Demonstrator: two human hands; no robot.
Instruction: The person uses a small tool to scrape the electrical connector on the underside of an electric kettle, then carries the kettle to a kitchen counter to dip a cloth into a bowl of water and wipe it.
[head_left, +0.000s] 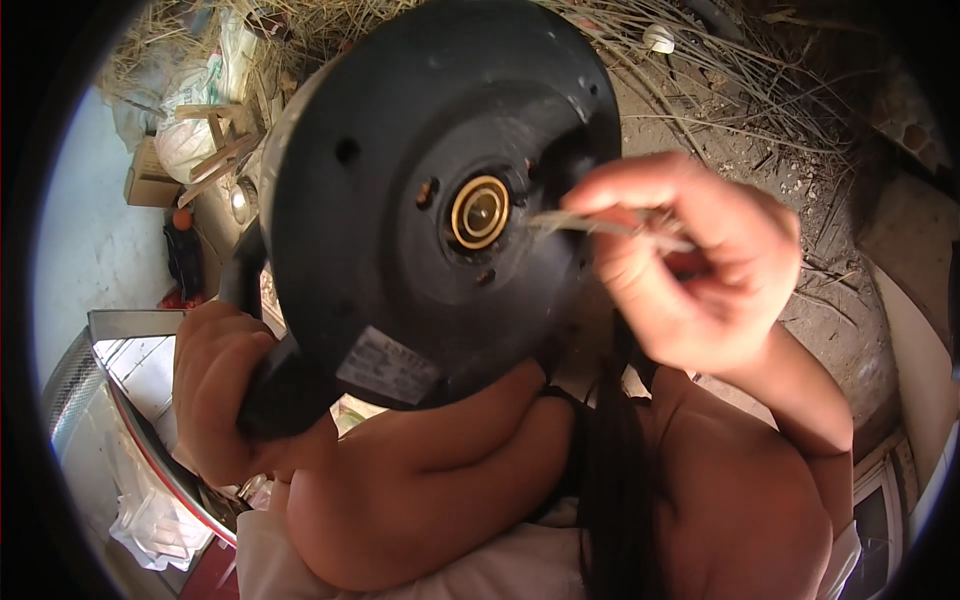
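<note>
My left hand (215,390) grips the handle (290,388), holding the round black base (400,265) tilted over my legs (430,490) so its brass-ringed socket (480,212) faces me; my right hand (735,250) pinches a pale, blurred sliver (580,224), possibly straw, near it.

below you, the brown floor (655,135) carries long dry twigs (740,75); a round white object (658,39) lies beside the twigs, and you have a brown box (150,178) well left of them.
</note>
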